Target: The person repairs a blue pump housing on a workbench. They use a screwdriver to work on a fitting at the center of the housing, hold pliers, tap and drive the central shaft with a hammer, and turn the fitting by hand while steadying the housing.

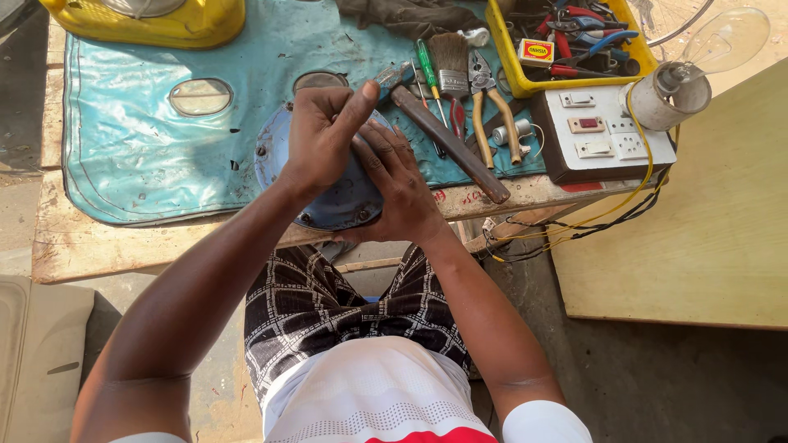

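Both hands work on a round blue metal cover (328,205) at the near edge of the surface (98,238). The left hand (324,135) closes its grip on top of the cover; the right hand (398,184) clasps its rim at 3 o'clock. A hammer (447,139) lies just beside it at 2 o'clock.

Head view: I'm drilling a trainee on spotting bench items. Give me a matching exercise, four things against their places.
Things:
1. round blue plate
2. hammer
3. clear bulb
4. pliers

Places:
A. on the switch board's right corner
B. between both hands
C. between the paintbrush and the switch board
D. lying slantwise just right of the hands

Pairs: 1-B, 2-D, 3-A, 4-C
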A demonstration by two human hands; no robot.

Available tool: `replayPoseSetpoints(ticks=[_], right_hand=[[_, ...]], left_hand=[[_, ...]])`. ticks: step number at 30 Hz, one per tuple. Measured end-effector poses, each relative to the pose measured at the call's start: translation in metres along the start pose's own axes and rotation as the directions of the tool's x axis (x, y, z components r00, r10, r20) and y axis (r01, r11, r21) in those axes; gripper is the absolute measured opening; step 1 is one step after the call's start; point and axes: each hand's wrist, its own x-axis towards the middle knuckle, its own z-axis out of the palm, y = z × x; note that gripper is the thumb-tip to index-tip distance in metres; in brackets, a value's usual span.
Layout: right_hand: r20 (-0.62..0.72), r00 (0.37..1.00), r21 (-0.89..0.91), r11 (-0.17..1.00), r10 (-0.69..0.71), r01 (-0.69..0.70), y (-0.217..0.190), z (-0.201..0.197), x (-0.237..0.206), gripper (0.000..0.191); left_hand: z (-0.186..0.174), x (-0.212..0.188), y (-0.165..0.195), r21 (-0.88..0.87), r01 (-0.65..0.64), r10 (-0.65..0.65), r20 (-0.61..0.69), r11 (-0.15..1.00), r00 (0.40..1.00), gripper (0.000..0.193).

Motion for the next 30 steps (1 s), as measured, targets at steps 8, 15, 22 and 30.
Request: replayPoseSetpoints(ticks=[8, 15, 22, 30], right_hand=[[0.014, 1.0, 0.008, 1.0, 0.008, -0.008, 0.002, 0.002, -0.001, 0.121], [0.042, 0.999, -0.02, 0.999, 0.027, -0.026, -0.005, 0.002, 0.0, 0.121], [0.018, 0.999, -0.057, 0.998, 0.028, -0.027, -0.001, 0.008, -0.001, 0.123], [-0.029, 1.0, -0.048, 0.999, -0.013, 0.011, 0.005, 0.013, -0.004, 0.123]], left_hand=[[-0.028, 0.006, 0.025, -0.231, 0.17, -0.064, 0.404, 0.958, 0.912, 0.064], [0.034, -0.025, 0.012, 0.15, -0.214, 0.256, -0.379, 0.965, 0.889, 0.048], [0.007, -0.001, 0.016, 0.188, -0.153, 0.181, -0.141, 0.97, 0.973, 0.05], [-0.041, 0.028, 0.029, -0.312, 0.242, 0.0, 0.612, 0.919, 0.791, 0.044]])
